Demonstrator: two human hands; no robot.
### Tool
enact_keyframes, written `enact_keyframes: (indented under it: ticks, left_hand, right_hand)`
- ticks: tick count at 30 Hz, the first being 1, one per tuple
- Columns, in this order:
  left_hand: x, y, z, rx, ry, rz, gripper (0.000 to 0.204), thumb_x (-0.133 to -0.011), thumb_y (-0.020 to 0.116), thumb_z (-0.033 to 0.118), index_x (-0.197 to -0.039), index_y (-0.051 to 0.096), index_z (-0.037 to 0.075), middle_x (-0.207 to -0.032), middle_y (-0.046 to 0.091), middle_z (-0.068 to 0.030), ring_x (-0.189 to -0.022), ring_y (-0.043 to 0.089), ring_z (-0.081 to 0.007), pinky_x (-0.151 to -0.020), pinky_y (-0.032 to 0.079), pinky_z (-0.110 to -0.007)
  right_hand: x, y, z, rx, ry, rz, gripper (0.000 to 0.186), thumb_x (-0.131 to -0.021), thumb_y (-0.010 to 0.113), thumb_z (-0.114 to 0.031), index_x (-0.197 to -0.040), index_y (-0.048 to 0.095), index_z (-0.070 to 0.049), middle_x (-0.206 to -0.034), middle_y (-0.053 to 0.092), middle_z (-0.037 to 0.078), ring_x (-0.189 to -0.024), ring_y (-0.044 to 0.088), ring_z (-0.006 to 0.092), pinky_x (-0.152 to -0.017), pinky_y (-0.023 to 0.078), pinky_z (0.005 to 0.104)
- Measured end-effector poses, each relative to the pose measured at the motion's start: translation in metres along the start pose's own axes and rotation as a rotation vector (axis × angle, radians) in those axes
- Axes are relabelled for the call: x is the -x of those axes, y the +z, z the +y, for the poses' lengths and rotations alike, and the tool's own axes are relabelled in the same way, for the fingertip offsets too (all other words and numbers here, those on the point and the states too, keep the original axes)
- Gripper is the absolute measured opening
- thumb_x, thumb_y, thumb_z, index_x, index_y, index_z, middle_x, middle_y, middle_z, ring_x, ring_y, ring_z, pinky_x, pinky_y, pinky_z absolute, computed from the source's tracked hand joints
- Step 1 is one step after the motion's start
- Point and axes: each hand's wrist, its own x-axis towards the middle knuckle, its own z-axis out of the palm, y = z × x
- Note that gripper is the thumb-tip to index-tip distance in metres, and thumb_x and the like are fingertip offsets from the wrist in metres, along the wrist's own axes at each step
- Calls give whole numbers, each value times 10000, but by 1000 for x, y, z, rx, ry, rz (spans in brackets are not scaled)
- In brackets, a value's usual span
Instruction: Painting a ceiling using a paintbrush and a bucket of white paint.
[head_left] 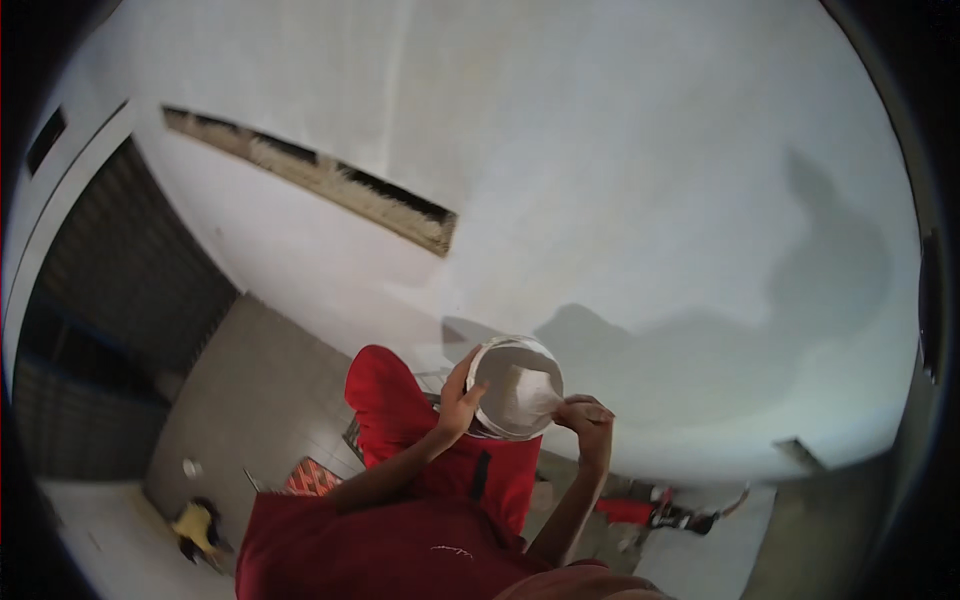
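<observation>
A round white bucket (485,420) is held up over my red-clad legs, tilted so its grey-white inside shows. My left hand (462,395) is closed on the bucket's left rim, thumb toward the inside. My right hand (585,420) grips the handle of a wide white-coated brush (532,395) at the bucket's right side; the brush head lies within the bucket's opening. I cannot make out whether it touches the contents.
A pale wall (650,200) with a long rough slot (300,175) faces me. A dark doorway (110,280) is at left. Below are a tiled floor (260,380), an orange patterned object (312,477), a person in yellow (196,525) and another person (680,515) at lower right.
</observation>
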Motion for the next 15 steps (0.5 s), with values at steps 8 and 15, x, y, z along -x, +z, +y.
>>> enact_keyframes:
  ticks: [8,15]
  left_hand:
    - [10,-8,3,26,-14,73,580,-823,580,-2,-1389,452,-10,-1333,554,-176,-1245,518,-267,-1068,364,-353]
    - [10,-4,-1,-39,41,81,620,-766,598,5,-1371,466,-6,-1343,543,-189,-1259,503,-331,-1073,358,-384]
  right_hand:
    - [-13,-33,31,-524,192,148,151,-817,702,-61,-942,626,-22,-808,647,65,-666,654,180,-630,561,291]
    - [-64,-56,21,-829,-11,108,125,-847,643,-4,-869,598,-119,-960,613,-7,-874,577,114,-676,495,272]
